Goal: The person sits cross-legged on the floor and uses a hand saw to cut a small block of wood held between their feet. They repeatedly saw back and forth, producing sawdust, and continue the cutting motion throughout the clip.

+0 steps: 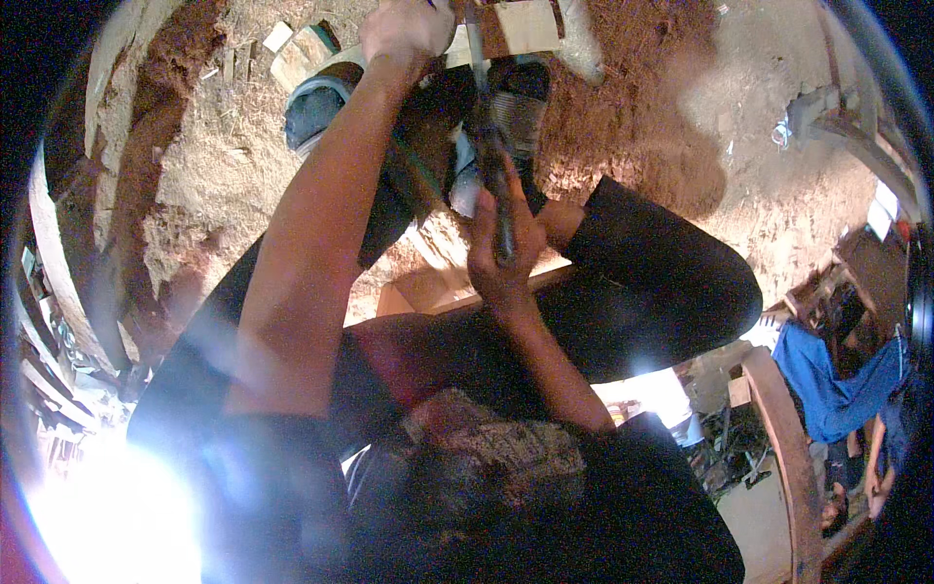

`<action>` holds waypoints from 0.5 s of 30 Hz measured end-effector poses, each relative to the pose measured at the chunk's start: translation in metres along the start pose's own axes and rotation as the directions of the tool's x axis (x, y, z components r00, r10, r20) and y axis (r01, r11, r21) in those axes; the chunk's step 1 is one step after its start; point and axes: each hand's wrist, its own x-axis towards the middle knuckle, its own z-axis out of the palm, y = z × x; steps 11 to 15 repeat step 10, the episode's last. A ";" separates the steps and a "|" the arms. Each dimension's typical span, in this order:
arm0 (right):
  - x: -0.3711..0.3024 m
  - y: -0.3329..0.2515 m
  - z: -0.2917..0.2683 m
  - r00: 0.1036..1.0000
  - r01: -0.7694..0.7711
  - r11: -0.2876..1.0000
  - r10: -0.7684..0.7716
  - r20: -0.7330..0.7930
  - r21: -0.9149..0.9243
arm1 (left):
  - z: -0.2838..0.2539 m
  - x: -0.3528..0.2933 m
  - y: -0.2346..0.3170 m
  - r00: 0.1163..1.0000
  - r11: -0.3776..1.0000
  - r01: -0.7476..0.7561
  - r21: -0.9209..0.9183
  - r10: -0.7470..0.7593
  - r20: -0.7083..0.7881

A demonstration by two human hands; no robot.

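Observation:
My right hand (pixel 506 248) is closed around the dark handle of a long, thin tool (pixel 499 190). Its narrow shaft points away from me and runs out past the top edge, and its exact kind is unclear. Farther up, my left hand (pixel 407 31) is bent beside a pale wooden piece (pixel 528 26). Its fingers are mostly cut off by the top edge, so what they hold does not show. Between my forearms are my feet, one in a grey-blue shoe (pixel 316 109), near the wood. My bent legs in dark trousers (pixel 662 282) surround the spot.
Brown dirt ground (pixel 632 117) with wood scraps (pixel 302 54) lies ahead. A curved wooden piece (pixel 778 438) stands at the right, near a blue cloth (pixel 837 384) and what looks like another person's arm (pixel 876 467). Bright glare fills the lower left.

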 end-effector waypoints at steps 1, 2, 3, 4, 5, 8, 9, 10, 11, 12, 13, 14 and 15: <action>0.004 0.004 0.002 1.000 0.004 1.000 -0.005 -0.008 -0.020 | -0.004 -0.001 0.004 1.000 1.000 0.014 -0.015 -0.014 -0.011; 0.013 0.012 0.006 1.000 0.009 0.999 -0.009 -0.015 -0.040 | -0.008 -0.002 0.008 0.999 0.999 -0.005 -0.034 0.006 0.032; 0.014 0.015 0.007 0.997 0.064 0.994 -0.067 -0.042 -0.084 | -0.017 -0.012 0.015 0.995 0.998 -0.028 -0.054 0.033 0.093; 0.018 0.013 0.008 0.990 0.121 0.985 -0.129 -0.059 -0.123 | -0.027 -0.014 0.021 0.990 0.996 -0.043 -0.081 0.054 0.130; 0.019 0.009 0.007 0.997 0.068 0.992 -0.071 -0.024 -0.106 | -0.027 -0.014 0.022 0.994 0.995 -0.018 -0.094 0.028 0.110; 0.017 0.028 0.002 0.993 -0.078 0.996 0.081 0.084 -0.041 | -0.016 -0.012 0.019 0.996 0.999 -0.043 -0.028 0.045 0.079; 0.016 0.028 0.001 0.973 -0.146 0.989 0.143 0.183 0.004 | -0.007 -0.003 0.009 0.992 0.991 -0.103 0.081 0.096 0.079; 0.017 0.028 0.004 0.972 -0.141 0.990 0.138 0.188 0.007 | 0.005 0.010 0.002 0.984 0.968 -0.170 0.183 0.157 0.087; 0.017 0.028 0.004 0.972 -0.141 0.990 0.138 0.188 0.007 | 0.005 0.010 0.002 0.984 0.968 -0.170 0.183 0.157 0.087; 0.017 0.028 0.004 0.972 -0.141 0.990 0.138 0.188 0.007 | 0.005 0.010 0.002 0.984 0.968 -0.170 0.183 0.157 0.087; 0.017 0.028 0.004 0.972 -0.141 0.990 0.138 0.188 0.007 | 0.005 0.010 0.002 0.984 0.968 -0.170 0.183 0.157 0.087; 0.017 0.028 0.004 0.972 -0.141 0.990 0.138 0.188 0.007 | 0.005 0.010 0.002 0.984 0.968 -0.170 0.183 0.157 0.087; 0.017 0.028 0.004 0.972 -0.141 0.990 0.138 0.188 0.007 | 0.005 0.010 0.002 0.984 0.968 -0.170 0.183 0.157 0.087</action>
